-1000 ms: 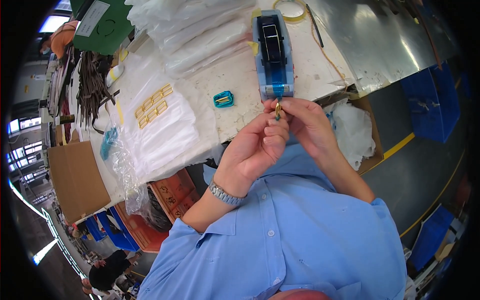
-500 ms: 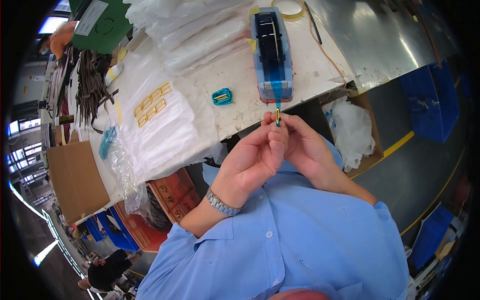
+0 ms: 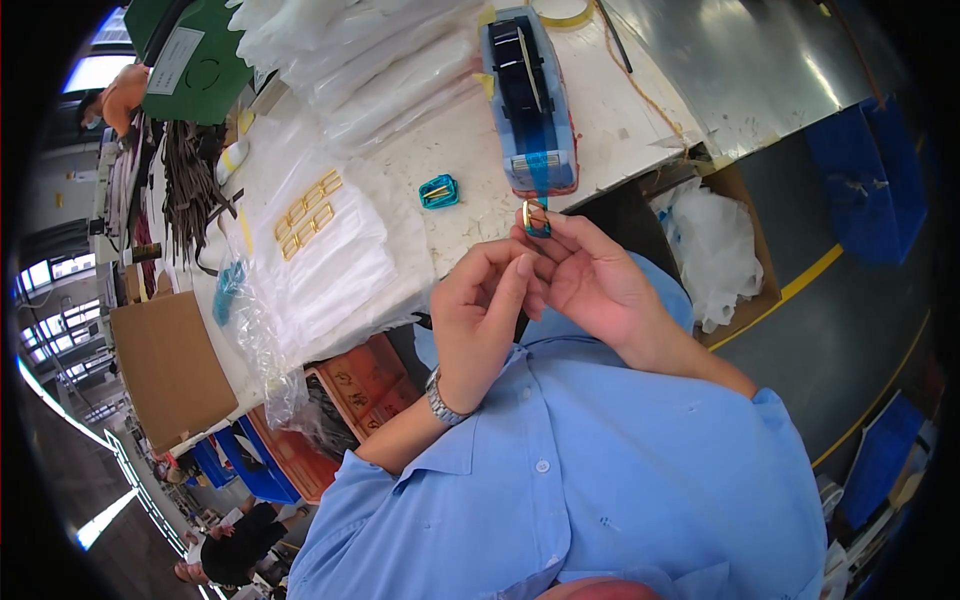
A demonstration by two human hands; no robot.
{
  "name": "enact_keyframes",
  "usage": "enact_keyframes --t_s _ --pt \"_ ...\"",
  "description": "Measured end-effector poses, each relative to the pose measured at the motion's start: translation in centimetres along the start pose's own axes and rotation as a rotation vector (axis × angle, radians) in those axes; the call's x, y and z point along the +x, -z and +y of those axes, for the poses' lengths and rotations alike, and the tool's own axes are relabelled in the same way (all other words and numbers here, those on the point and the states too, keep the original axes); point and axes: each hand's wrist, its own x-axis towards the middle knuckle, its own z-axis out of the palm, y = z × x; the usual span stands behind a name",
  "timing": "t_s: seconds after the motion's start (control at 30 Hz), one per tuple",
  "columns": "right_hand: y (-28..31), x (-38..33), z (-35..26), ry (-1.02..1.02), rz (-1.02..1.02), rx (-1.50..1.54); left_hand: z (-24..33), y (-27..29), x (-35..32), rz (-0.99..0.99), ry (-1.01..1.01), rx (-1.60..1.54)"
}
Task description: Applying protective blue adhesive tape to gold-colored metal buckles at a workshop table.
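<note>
Pinched upright between my right hand's (image 3: 605, 295) thumb and fingers is a gold buckle (image 3: 529, 212), its lower part wrapped in blue film tape. The tape strip (image 3: 543, 180) runs up from it to the front of a blue-grey tape dispenser (image 3: 530, 100), which carries a dark blue roll. My left hand (image 3: 480, 310), with a metal watch on its wrist, is just below the buckle, against the right fingers. Its fingers are curled with the thumb tip close to them; what lies between is hidden. Another buckle (image 3: 438, 192), wrapped in blue tape, lies left of the dispenser.
Several gold buckles (image 3: 306, 215) lie in rows on white sheeting (image 3: 345, 260) to the left. Stacked plastic-wrapped packs (image 3: 370, 60) are at the back. A metal surface (image 3: 740, 70) adjoins the table at right. Below the edge are a box of clear plastic (image 3: 715, 255) and orange crates (image 3: 365, 385).
My left hand has come down and left off the buckle, its fingers curling. The right hand has turned the buckle, so its frame shows more broadly, and moved slightly left.
</note>
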Motion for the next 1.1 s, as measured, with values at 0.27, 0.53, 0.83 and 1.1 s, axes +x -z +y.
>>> enact_keyframes --t_s 0.27,0.53,0.83,1.1 --pt "-0.6 0.0 0.9 0.04 0.035 -0.032 -1.4 -1.3 1.8 0.378 -0.594 0.543" --pt "-2.7 -1.9 1.6 -0.022 0.066 0.036 1.8 -1.2 1.0 0.345 -0.412 0.503" --pt "-1.1 -1.3 1.9 -0.064 0.065 0.154 4.0 -0.8 3.2 0.156 -0.155 0.446" --pt "1.2 -0.1 -1.3 -0.146 0.0 -0.172 5.0 -0.5 4.5 0.109 -0.019 0.51"
